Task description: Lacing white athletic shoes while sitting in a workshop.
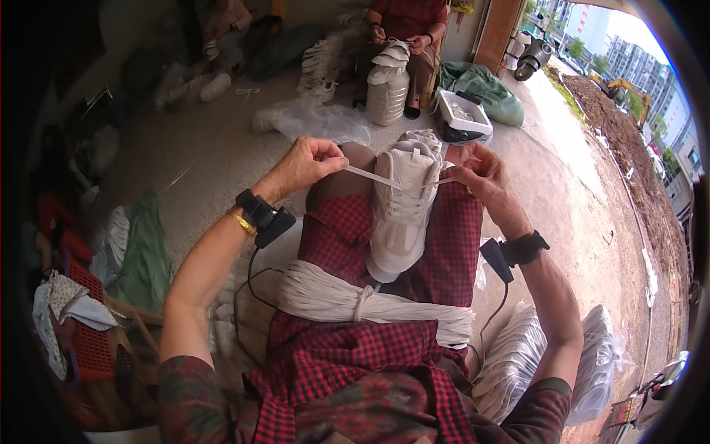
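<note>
A white sneaker (pixel 400 238) stands between my knees with its toe toward me. My left hand (pixel 307 169) pinches one end of a flat white shoelace (pixel 372 177), drawn out to the left from the shoe's eyelets. On the other side, my right hand (pixel 488 181) pinches the lace's other end, close to the shoe's right edge. A thick bundle of white laces (pixel 333 294), tied round its middle, lies across my lap on a red-and-black checked apron (pixel 336 348). More shoe parts show just behind the sneaker, partly hidden by it.
Stacked wrapped shoes (pixel 518 351) lie to my right. A person in red (pixel 409 21) sits ahead, hands at a stack of shoes (pixel 388 85). Beside them are a white box (pixel 464 111) and a green sack (pixel 484 90). A red plastic basket (pixel 85 318) stands left.
</note>
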Available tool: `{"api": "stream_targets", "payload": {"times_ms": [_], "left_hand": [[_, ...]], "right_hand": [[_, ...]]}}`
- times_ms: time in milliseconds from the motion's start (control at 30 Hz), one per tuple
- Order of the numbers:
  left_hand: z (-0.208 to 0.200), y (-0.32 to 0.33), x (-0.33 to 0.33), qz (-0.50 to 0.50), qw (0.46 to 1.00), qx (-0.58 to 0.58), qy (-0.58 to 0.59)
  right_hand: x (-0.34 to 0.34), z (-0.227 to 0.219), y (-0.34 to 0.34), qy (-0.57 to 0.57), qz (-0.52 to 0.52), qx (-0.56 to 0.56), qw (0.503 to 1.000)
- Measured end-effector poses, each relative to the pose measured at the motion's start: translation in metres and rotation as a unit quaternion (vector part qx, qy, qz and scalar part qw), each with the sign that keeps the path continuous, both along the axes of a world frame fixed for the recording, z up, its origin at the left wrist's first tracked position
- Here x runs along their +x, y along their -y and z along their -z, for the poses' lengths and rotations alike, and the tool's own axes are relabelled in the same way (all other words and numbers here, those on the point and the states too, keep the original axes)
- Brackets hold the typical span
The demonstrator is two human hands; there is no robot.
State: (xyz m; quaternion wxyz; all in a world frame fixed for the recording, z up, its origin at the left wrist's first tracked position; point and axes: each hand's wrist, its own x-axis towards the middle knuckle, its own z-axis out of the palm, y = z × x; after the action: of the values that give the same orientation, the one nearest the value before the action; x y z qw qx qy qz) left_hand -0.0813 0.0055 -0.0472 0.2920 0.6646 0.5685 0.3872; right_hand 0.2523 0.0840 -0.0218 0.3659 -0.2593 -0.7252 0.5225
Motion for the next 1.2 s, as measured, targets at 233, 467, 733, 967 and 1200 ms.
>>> {"api": "stream_targets", "payload": {"times_ms": [233, 467, 733, 967, 1200], "left_hand": [[-0.004, 0.000, -0.001, 0.022, 0.999, 0.030, 0.024], [0.003, 0.009, -0.015, 0.072, 0.810, 0.437, -0.384], [-0.023, 0.010, -0.032, 0.031, 0.804, 0.407, -0.432], [-0.019, 0.012, -0.025, 0.005, 0.831, 0.386, -0.401], [-0.018, 0.018, -0.044, -0.002, 0.809, 0.377, -0.452]], "right_hand": [[0.004, -0.010, 0.022, 0.258, 0.035, 0.219, 0.940], [0.047, 0.019, 0.011, 0.294, 0.042, 0.489, 0.820], [0.124, -0.011, -0.011, 0.399, 0.165, 0.244, 0.868], [0.004, 0.014, 0.041, 0.209, 0.027, 0.388, 0.897], [0.017, 0.023, 0.025, 0.279, 0.004, 0.507, 0.815]]}}
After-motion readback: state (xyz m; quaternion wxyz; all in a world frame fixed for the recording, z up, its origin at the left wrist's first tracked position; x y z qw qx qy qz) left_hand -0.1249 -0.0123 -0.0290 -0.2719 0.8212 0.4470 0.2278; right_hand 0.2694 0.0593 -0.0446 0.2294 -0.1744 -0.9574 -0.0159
